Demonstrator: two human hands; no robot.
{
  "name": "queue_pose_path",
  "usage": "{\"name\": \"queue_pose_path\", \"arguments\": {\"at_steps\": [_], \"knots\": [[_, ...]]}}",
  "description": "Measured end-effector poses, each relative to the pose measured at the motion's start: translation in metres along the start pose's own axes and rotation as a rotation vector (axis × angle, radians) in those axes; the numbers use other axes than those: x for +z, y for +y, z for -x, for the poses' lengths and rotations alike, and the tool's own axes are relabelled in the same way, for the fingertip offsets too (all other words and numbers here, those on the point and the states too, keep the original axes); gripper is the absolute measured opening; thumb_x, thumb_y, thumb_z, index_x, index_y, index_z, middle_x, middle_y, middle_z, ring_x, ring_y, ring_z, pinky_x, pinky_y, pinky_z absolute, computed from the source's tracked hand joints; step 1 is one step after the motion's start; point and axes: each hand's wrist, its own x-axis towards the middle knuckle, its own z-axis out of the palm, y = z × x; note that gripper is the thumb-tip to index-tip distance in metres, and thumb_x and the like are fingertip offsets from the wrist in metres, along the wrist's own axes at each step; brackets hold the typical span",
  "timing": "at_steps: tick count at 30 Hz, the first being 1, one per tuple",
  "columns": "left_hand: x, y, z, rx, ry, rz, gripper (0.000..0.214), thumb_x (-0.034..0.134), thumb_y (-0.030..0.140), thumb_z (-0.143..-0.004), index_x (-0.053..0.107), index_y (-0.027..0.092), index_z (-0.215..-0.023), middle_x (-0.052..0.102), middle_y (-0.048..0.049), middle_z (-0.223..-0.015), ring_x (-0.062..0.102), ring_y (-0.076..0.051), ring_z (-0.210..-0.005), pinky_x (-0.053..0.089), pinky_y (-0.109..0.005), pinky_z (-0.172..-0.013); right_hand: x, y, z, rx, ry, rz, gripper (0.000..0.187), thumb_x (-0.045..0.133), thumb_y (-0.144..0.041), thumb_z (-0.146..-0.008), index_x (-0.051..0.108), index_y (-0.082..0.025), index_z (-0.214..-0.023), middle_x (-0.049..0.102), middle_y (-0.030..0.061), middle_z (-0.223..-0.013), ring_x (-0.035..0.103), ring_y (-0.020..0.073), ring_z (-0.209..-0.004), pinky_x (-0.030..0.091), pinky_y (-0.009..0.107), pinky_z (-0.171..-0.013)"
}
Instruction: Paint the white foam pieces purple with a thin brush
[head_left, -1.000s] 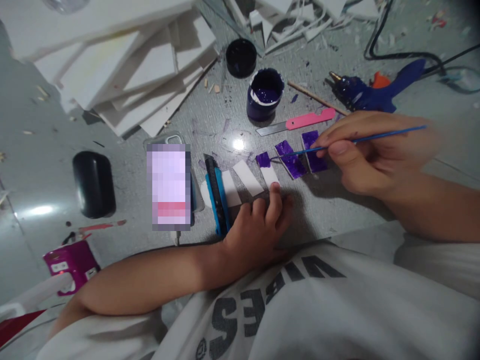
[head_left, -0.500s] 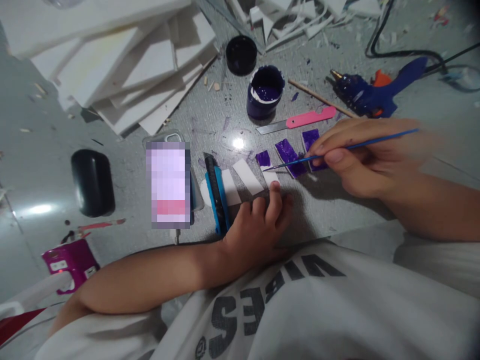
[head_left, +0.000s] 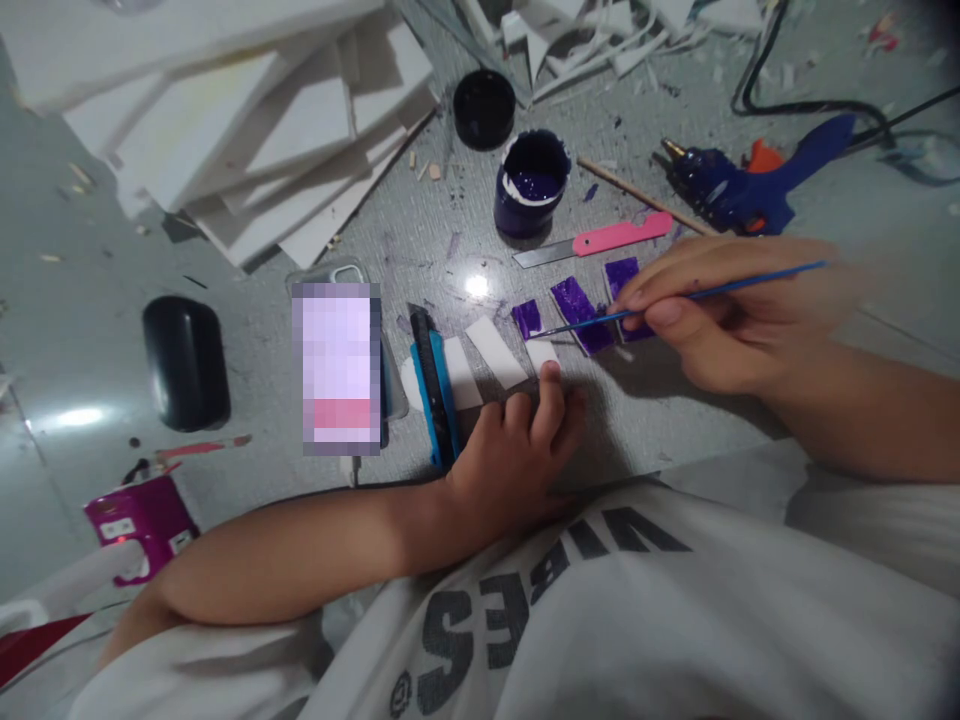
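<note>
My right hand (head_left: pixel 709 320) is closed around a thin blue paintbrush (head_left: pixel 757 279). The brush tip touches a small flat strip (head_left: pixel 541 352), purple at its far end and white nearer me. One fingertip of my left hand (head_left: pixel 517 440) presses on the strip's white end, the fingers bent and apart. Beneath and beside my right fingers lie two purple-coated strips, one of them in full view (head_left: pixel 580 312) and the other (head_left: pixel 621 275) partly covered. To the left are plain white strips (head_left: pixel 495 352) and a blue box cutter (head_left: pixel 431 385). An open jar of purple paint (head_left: pixel 531 190) stands beyond them.
A pink-handled blade (head_left: pixel 619 236), a wooden stick (head_left: pixel 637 192) and a blue glue gun (head_left: pixel 750 185) lie at the far right. A black lid (head_left: pixel 484 108) is behind the jar. White foam sheets (head_left: pixel 247 130), a phone (head_left: pixel 337 370) and a computer mouse (head_left: pixel 186 362) occupy the left.
The brush tip has shifted slightly on the strip, and the purple reaches a little farther down toward me. My left hand stays in place.
</note>
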Motion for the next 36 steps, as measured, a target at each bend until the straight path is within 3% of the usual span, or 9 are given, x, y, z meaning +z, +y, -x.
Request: {"name": "queue_pose_path", "arguments": {"at_steps": [6,11,17,25,32,36], "knots": [[0.004,0.0,0.002,-0.005,0.044,-0.007,0.122,0.085,0.094,-0.102,0.053,0.019,-0.193,0.049,-0.0334,-0.197,0.084,-0.036,-0.117,0.072,-0.045,-0.084,-0.003,0.0,-0.005,-0.077,-0.076,0.101,0.01,0.079,-0.02,-0.115,0.086,-0.027,-0.11,0.093,-0.0028,-0.099,0.093,0.0178,-0.088,0.079,0.029,-0.081],[0.004,0.0,0.002,-0.005,0.042,0.005,0.121,0.087,0.092,-0.102,0.054,0.019,-0.193,0.049,-0.0332,-0.197,0.084,-0.036,-0.117,0.072,-0.044,-0.084,0.002,0.001,-0.001,-0.026,0.031,0.073,0.011,0.079,-0.022,-0.116,0.089,-0.027,-0.114,0.092,-0.0011,-0.1,0.094,0.019,-0.091,0.078,0.031,-0.081],[0.004,0.0,0.001,-0.002,0.045,-0.003,0.126,0.085,0.095,-0.101,0.052,0.017,-0.194,0.048,-0.0347,-0.196,0.084,-0.036,-0.117,0.072,-0.045,-0.084,0.003,0.002,0.005,0.061,0.055,-0.044,0.013,0.079,-0.031,-0.117,0.088,-0.025,-0.11,0.09,0.0008,-0.093,0.087,0.016,-0.079,0.065,0.029,-0.067],[0.004,0.001,0.001,-0.008,0.049,0.002,0.124,0.086,0.094,-0.101,0.053,0.019,-0.194,0.049,-0.0332,-0.197,0.083,-0.036,-0.117,0.072,-0.045,-0.083,0.004,0.001,0.013,0.263,0.114,0.001,0.032,0.084,-0.045,-0.116,0.09,-0.027,-0.091,0.09,0.0015,-0.085,0.077,0.0132,-0.062,0.05,0.03,-0.049],[0.006,0.0,0.001,-0.007,0.059,0.01,0.12,0.087,0.092,-0.102,0.054,0.02,-0.193,0.049,-0.0329,-0.197,0.083,-0.036,-0.117,0.071,-0.044,-0.083,0.004,-0.004,0.004,0.155,0.043,0.047,0.018,0.081,-0.035,-0.116,0.089,-0.031,-0.1,0.089,-0.0038,-0.088,0.085,0.0149,-0.077,0.061,0.028,-0.063],[0.006,0.001,0.002,-0.01,0.07,0.015,0.119,0.087,0.091,-0.102,0.055,0.019,-0.192,0.05,-0.0322,-0.197,0.082,-0.036,-0.118,0.071,-0.044,-0.084,0.0,-0.001,0.003,0.099,-0.001,0.093,0.016,0.079,-0.031,-0.116,0.087,-0.028,-0.102,0.088,-0.0025,-0.089,0.086,0.016,-0.079,0.066,0.029,-0.068]]}}
